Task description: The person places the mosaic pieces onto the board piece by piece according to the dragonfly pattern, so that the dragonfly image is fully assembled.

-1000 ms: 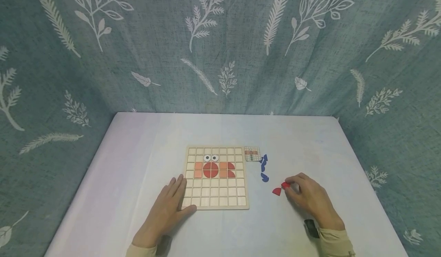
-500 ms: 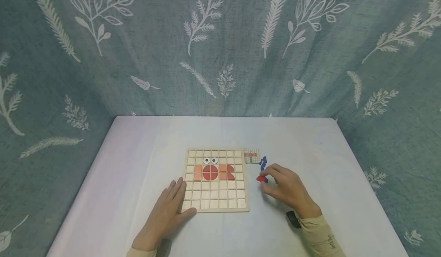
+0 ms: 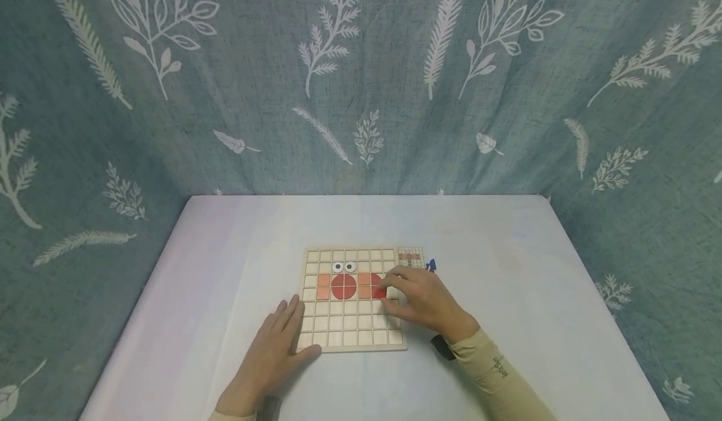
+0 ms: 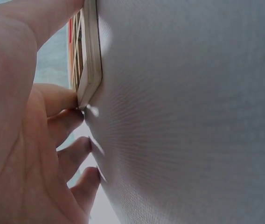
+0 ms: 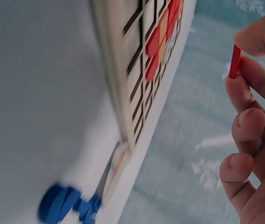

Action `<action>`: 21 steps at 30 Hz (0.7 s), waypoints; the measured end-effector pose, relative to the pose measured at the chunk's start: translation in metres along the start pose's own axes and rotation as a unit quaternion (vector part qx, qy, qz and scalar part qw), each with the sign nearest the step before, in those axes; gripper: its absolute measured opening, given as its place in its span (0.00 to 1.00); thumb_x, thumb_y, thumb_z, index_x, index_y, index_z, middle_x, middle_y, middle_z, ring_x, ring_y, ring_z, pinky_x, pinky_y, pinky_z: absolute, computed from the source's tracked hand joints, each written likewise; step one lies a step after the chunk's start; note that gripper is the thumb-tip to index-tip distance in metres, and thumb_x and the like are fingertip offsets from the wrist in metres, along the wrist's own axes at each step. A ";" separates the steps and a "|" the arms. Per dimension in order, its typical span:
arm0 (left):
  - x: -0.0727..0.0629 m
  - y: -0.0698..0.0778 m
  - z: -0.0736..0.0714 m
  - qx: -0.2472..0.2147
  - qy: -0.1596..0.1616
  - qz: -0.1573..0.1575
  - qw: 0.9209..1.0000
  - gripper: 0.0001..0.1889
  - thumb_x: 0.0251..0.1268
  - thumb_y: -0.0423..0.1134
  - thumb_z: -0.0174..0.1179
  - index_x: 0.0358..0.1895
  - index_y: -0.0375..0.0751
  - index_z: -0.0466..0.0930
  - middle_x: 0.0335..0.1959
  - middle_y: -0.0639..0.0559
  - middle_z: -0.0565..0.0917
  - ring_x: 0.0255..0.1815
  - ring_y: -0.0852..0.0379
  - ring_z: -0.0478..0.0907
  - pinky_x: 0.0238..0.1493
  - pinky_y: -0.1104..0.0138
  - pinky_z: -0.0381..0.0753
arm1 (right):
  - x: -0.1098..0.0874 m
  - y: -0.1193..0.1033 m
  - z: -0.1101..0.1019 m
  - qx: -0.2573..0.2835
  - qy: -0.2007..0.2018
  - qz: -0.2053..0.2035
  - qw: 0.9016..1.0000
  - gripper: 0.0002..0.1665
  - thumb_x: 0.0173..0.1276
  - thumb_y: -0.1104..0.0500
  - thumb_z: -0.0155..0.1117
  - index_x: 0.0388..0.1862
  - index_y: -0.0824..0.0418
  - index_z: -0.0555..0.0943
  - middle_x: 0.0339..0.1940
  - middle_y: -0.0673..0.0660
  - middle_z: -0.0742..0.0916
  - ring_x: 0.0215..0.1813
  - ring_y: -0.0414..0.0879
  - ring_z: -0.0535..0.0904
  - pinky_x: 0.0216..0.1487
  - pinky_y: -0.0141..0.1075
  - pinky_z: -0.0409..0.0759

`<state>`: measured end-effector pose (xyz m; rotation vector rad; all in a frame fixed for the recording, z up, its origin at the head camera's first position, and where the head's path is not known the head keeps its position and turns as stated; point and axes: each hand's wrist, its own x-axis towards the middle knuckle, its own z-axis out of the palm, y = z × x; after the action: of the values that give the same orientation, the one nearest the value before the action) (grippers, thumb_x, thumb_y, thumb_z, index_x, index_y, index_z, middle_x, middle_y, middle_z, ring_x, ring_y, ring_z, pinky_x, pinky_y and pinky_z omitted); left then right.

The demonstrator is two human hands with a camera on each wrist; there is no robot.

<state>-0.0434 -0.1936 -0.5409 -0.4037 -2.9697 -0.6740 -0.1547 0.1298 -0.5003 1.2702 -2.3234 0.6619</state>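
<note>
My left hand (image 3: 269,352) rests with straight fingers along the left edge of the wooden grid board (image 3: 350,349), its thumb at the front edge. In the left wrist view, fingertips (image 4: 72,100) touch the board's corner. Over the right part of the board, my right hand (image 3: 425,299) pinches a small red piece (image 5: 235,61) between thumb and fingers; it appears edge-on in the right wrist view. On the grid lie a red circle (image 3: 343,287) of quarter pieces, orange squares (image 3: 323,287) and two eye tiles (image 3: 344,267). The right hand partly covers the red pieces at the right.
A small pattern card (image 3: 410,256) lies against the board's upper right side. Several blue pieces (image 5: 60,205) sit to the right of it, partly hidden by the right hand in the head view. A leaf-patterned curtain (image 3: 361,158) surrounds the white table (image 3: 254,239).
From the right of the table, my right hand has carried a red piece leftward, past the blue pieces, to over the board. The left hand has stayed at the board's edge.
</note>
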 end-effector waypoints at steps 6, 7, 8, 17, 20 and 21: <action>-0.001 0.001 0.000 -0.002 0.000 0.002 1.000 0.47 0.65 0.61 0.65 0.76 0.30 0.62 0.77 0.37 0.63 0.78 0.34 0.57 0.74 0.41 0.59 | 0.018 -0.006 0.020 0.011 0.001 -0.014 1.000 0.10 0.58 0.57 0.74 0.41 0.53 0.87 0.39 0.46 0.87 0.36 0.38 0.81 0.34 0.28 0.81; -0.001 0.001 0.000 -0.001 0.000 0.002 1.000 0.47 0.64 0.61 0.65 0.76 0.30 0.62 0.77 0.37 0.63 0.78 0.34 0.57 0.74 0.41 0.59 | 0.022 -0.007 0.023 0.015 0.002 -0.016 1.000 0.11 0.58 0.57 0.73 0.41 0.53 0.87 0.39 0.46 0.87 0.36 0.38 0.81 0.35 0.28 0.81; -0.001 0.001 0.000 -0.003 -0.001 -0.001 1.000 0.48 0.64 0.61 0.65 0.76 0.30 0.62 0.77 0.37 0.63 0.78 0.34 0.57 0.74 0.41 0.59 | 0.025 -0.009 0.027 0.017 0.004 -0.019 1.000 0.11 0.58 0.57 0.74 0.41 0.54 0.88 0.39 0.47 0.87 0.36 0.38 0.82 0.35 0.28 0.81; -0.001 0.002 -0.001 -0.002 -0.006 -0.009 1.000 0.49 0.63 0.61 0.66 0.76 0.31 0.61 0.78 0.38 0.62 0.78 0.34 0.56 0.74 0.40 0.59 | 0.059 -0.021 0.052 0.023 0.019 -0.033 0.999 0.11 0.61 0.54 0.75 0.43 0.52 0.89 0.41 0.47 0.88 0.40 0.39 0.84 0.43 0.28 0.83; -0.001 0.002 -0.002 0.001 -0.002 -0.005 1.000 0.48 0.63 0.62 0.66 0.76 0.30 0.62 0.78 0.38 0.63 0.78 0.34 0.57 0.74 0.40 0.59 | 0.070 -0.024 0.059 0.031 0.010 -0.034 0.999 0.11 0.63 0.53 0.75 0.44 0.53 0.89 0.42 0.48 0.88 0.40 0.39 0.84 0.42 0.28 0.83; -0.001 0.002 -0.002 0.001 -0.001 -0.003 1.000 0.48 0.63 0.62 0.66 0.76 0.30 0.62 0.78 0.38 0.63 0.78 0.34 0.57 0.74 0.40 0.59 | 0.073 -0.024 0.062 0.033 0.008 -0.034 0.999 0.11 0.63 0.53 0.74 0.44 0.53 0.89 0.42 0.48 0.87 0.40 0.38 0.83 0.42 0.29 0.83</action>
<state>-0.0421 -0.1929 -0.5383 -0.3968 -2.9749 -0.6712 -0.1783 0.0340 -0.5039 1.3614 -2.2529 0.7294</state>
